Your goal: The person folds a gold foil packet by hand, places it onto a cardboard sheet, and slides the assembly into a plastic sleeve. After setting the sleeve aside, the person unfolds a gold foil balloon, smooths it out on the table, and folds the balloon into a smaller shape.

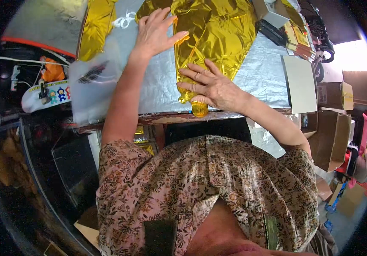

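A creased, shiny gold foil piece (230, 30) lies flat on the table, tapering toward me. My right hand (219, 89) rests palm down on its narrow lower part, fingers stretched and a little apart. Below that hand a crumpled gold end (199, 110) hangs at the table's near edge. At the foil's left side is my left hand (154, 34), open, with its thumb and fingers spread. Something orange shows at the tips of its index finger and thumb.
Silvery sheeting (264, 77) covers the table. More gold foil (94, 32) lies at the left, near a white tangle (123, 20). At the right are a pale card (299, 83), a black object (272, 33) and cardboard boxes (328, 138). A skateboard (49, 96) stands left of the table.
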Demonstrator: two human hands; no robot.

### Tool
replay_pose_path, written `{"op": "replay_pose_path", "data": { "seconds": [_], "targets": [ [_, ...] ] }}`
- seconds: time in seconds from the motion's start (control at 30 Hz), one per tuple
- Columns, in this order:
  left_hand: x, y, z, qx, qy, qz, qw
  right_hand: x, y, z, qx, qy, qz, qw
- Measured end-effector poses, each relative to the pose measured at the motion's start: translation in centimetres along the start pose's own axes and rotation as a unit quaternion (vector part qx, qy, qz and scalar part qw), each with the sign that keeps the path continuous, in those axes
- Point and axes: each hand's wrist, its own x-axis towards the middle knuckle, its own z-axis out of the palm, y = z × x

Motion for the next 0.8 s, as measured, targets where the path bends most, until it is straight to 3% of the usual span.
{"op": "replay_pose_path", "data": {
  "seconds": [0.17,0.27,0.53,0.8],
  "targets": [
    [1.8,1.3,-0.3,0.005,0.016,0.036,0.999,-0.2,0.1,0.1,0.026,-0.004,0.005,1.000],
    [2.8,3.0,0.9,-0.152,-0.032,0.055,0.986,-0.2,0.3,0.6,0.017,0.005,0.001,1.000],
    [3.9,4.7,5.3,-0.188,-0.032,0.034,0.981,-0.3,0.5,0.9,0.012,0.011,0.001,1.000],
    [3.8,5.4,5.3,-0.182,-0.007,0.027,0.983,-0.4,0.6,0.7,0.007,0.025,-0.002,1.000]
  ]
}}
